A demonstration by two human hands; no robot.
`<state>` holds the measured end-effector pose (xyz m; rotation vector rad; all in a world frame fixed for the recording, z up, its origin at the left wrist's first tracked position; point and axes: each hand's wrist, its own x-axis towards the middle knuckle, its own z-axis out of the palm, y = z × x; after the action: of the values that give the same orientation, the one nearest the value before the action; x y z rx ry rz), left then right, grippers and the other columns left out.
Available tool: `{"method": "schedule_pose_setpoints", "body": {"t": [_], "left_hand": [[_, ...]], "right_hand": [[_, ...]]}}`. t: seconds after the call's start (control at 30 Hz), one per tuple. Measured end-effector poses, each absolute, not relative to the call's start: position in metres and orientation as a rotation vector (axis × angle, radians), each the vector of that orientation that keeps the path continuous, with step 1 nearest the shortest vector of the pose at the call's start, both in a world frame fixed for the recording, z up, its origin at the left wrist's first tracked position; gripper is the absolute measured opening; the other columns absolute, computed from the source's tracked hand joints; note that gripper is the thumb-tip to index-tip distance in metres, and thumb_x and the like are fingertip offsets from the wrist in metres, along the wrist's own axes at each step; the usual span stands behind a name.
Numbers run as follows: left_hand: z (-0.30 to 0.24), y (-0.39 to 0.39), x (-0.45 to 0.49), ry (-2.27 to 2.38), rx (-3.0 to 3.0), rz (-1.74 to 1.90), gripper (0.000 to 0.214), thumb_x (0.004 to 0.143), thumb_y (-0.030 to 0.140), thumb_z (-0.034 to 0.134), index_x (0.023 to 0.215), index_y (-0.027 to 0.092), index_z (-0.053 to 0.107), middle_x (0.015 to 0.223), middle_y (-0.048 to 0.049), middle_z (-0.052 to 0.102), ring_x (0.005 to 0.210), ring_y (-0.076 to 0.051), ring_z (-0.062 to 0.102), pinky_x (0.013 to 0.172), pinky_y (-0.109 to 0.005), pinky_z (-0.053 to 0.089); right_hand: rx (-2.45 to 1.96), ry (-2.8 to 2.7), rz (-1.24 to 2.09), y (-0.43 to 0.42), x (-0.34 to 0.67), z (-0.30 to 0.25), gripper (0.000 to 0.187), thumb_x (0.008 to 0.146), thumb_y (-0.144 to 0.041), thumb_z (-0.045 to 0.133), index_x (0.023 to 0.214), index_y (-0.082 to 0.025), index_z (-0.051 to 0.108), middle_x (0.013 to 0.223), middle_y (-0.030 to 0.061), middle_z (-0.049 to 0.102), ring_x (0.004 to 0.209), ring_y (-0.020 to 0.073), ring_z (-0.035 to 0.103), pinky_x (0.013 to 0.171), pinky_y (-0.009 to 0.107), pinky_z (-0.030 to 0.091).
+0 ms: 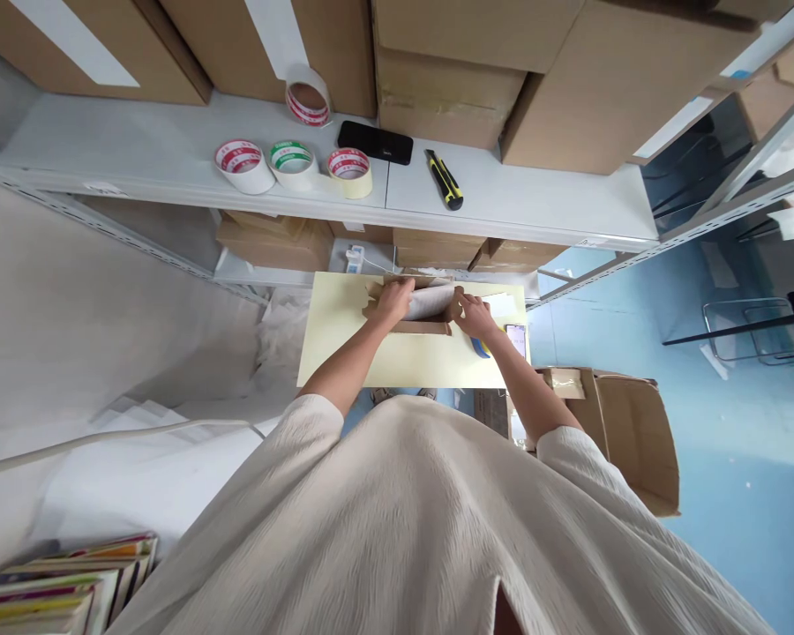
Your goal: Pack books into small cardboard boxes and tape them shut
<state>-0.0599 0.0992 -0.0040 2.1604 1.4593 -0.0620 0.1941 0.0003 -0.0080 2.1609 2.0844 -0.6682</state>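
Note:
On a pale yellow table (344, 344) lies a small open cardboard box (420, 328) with torn-looking flaps. Inside it shows a greyish-white item (431, 302), whose kind I cannot make out. My left hand (395, 302) is closed on the box's left side, fingers over the edge. At the opposite end, my right hand (475, 315) pinches the right flap. Just below my right hand a blue and yellow object (480, 347) is partly hidden by the wrist. A phone with a lit screen (516, 339) lies to the right of that forearm.
Above the table, a grey shelf (490, 198) holds several tape rolls (255, 181), a black phone (375, 142), a yellow-black utility knife (445, 181) and large cartons (450, 97). An open carton (635, 441) stands on the floor at right. Books (66, 586) are stacked lower left.

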Motion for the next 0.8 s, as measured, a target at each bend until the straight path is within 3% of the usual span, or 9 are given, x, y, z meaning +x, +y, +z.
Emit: {"method": "schedule_pose_setpoints", "body": {"t": [0.13, 0.3, 0.47, 0.6, 0.8], "left_hand": [[-0.026, 0.1, -0.063, 1.455, 2.123, -0.063, 0.031, 0.11, 0.018, 0.066, 0.139, 0.027, 0.07, 0.128, -0.0135, 0.082, 0.123, -0.032, 0.077, 0.11, -0.041, 0.055], [-0.034, 0.102, -0.057, 1.473, 2.25, -0.108, 0.046, 0.105, 0.01, 0.064, 0.151, 0.018, 0.069, 0.135, -0.0239, 0.083, 0.135, -0.038, 0.075, 0.121, -0.048, 0.051], [-0.033, 0.092, -0.058, 1.399, 2.423, 0.016, 0.042, 0.109, 0.017, 0.058, 0.149, 0.012, 0.073, 0.152, -0.0274, 0.076, 0.149, -0.041, 0.066, 0.13, -0.056, 0.045], [-0.033, 0.085, -0.061, 1.452, 2.388, -0.038, 0.049, 0.105, 0.007, 0.053, 0.148, 0.011, 0.075, 0.145, -0.0268, 0.08, 0.141, -0.039, 0.072, 0.126, -0.054, 0.048], [-0.03, 0.096, -0.058, 1.473, 2.171, -0.168, 0.043, 0.098, 0.014, 0.073, 0.139, 0.02, 0.085, 0.137, -0.0251, 0.085, 0.138, -0.043, 0.077, 0.117, -0.054, 0.058]], "right_hand": [[2.179, 2.111, -0.68, 0.0, 0.191, -0.009, 0.086, 0.106, -0.035, 0.054, 0.189, -0.022, 0.037, 0.17, 0.0222, 0.066, 0.153, 0.0497, 0.056, 0.127, 0.069, 0.048], [2.166, 2.104, -0.679, 0.001, 0.184, -0.006, 0.081, 0.108, -0.035, 0.053, 0.187, -0.022, 0.042, 0.169, 0.0223, 0.066, 0.152, 0.0496, 0.057, 0.126, 0.069, 0.049], [2.161, 2.06, -0.67, 0.004, 0.18, -0.001, 0.077, 0.109, -0.034, 0.053, 0.185, -0.02, 0.046, 0.175, 0.0208, 0.062, 0.157, 0.047, 0.055, 0.129, 0.064, 0.048], [2.162, 2.071, -0.665, 0.004, 0.179, 0.0, 0.078, 0.108, -0.034, 0.053, 0.184, -0.02, 0.045, 0.175, 0.0211, 0.062, 0.156, 0.0464, 0.057, 0.128, 0.063, 0.05], [2.158, 2.054, -0.643, 0.003, 0.176, 0.004, 0.071, 0.109, -0.031, 0.054, 0.18, -0.021, 0.051, 0.169, 0.0219, 0.066, 0.15, 0.0449, 0.063, 0.124, 0.06, 0.054]]}}
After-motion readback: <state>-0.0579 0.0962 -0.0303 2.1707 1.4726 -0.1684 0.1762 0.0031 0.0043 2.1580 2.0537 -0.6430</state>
